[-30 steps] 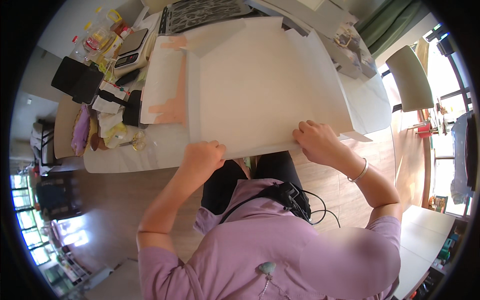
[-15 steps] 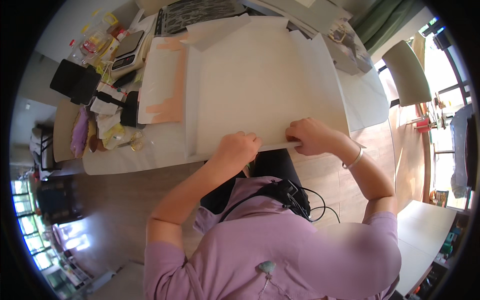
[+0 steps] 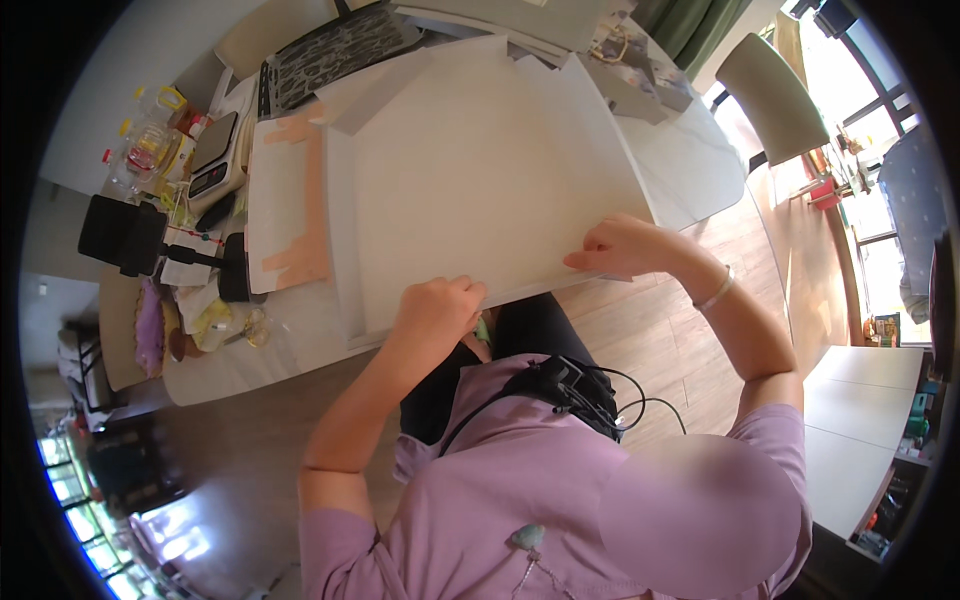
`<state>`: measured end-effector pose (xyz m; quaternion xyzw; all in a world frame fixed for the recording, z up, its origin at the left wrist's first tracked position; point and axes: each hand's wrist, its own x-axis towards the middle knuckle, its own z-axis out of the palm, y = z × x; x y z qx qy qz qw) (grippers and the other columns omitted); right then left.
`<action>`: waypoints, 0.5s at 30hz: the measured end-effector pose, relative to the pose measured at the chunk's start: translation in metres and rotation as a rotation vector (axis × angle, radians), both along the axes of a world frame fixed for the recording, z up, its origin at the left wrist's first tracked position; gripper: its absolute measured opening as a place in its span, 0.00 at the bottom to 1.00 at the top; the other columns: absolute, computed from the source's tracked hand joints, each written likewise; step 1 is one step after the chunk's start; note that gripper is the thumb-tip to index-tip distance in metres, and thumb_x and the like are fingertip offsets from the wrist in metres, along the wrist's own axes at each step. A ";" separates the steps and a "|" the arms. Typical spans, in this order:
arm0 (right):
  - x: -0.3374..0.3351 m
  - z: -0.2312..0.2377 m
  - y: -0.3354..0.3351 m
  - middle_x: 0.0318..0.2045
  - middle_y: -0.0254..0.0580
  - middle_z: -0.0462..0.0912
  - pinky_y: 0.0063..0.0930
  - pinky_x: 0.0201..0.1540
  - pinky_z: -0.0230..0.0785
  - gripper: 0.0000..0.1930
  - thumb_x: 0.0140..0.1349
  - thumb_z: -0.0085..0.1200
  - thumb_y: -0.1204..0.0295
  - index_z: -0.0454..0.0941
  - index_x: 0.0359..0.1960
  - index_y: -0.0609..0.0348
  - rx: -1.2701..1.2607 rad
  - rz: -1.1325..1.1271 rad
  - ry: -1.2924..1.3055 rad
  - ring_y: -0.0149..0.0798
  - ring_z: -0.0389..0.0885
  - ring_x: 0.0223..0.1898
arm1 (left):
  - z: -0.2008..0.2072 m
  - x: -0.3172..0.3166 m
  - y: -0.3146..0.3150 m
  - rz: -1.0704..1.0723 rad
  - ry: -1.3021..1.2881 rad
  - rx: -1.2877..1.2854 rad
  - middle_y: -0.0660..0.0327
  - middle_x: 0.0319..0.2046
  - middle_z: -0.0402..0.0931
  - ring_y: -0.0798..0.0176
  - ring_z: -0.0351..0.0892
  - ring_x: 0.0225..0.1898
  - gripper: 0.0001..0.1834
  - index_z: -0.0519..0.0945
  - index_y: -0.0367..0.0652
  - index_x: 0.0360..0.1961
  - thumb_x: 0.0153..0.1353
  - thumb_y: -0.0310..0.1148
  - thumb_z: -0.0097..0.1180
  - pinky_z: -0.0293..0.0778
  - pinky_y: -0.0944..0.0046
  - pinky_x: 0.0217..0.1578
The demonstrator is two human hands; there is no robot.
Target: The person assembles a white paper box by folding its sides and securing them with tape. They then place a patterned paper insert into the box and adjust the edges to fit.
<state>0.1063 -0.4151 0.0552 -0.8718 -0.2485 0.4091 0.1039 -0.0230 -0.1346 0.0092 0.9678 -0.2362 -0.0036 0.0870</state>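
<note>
Leftmost, a dim strip of room curves away along the rim, too dark and bent to read. Next comes a clutter on the table's (image 3: 300,345) left end: two clear plastic bottles (image 3: 150,140) with yellow caps, a flat kitchen scale (image 3: 215,160), a black box-shaped object (image 3: 120,235) and some crumpled wrappers whose kinds are hard to make out. Beside them lies one white sheet with peach-coloured tape strips (image 3: 295,215) on it, matte and flat.

Further right, one large cream cardboard sheet (image 3: 480,170) covers most of the tabletop, stiff and smooth, with folded flaps along its left and far edges; its near edge overhangs the table toward the person's lap. The left hand (image 3: 435,310) is curled closed on that near edge, fingers tucked under and hidden. The right hand (image 3: 620,245) pinches the same edge farther along, thumb beneath and out of sight, a thin bracelet (image 3: 717,290) at the wrist.

At the far right stands one pale padded chair (image 3: 770,95), and past it a white cabinet top (image 3: 850,420), partly cut off by the rim.
</note>
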 end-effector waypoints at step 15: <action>-0.137 -0.070 -0.071 0.29 0.40 0.86 0.25 0.39 0.78 0.06 0.57 0.67 0.82 0.83 0.34 0.65 0.934 -0.905 -0.688 0.31 0.86 0.32 | 0.017 -0.014 0.015 0.052 -0.087 -0.109 0.67 0.30 0.76 0.59 0.77 0.33 0.17 0.81 0.49 0.35 0.42 0.29 0.72 0.74 0.58 0.30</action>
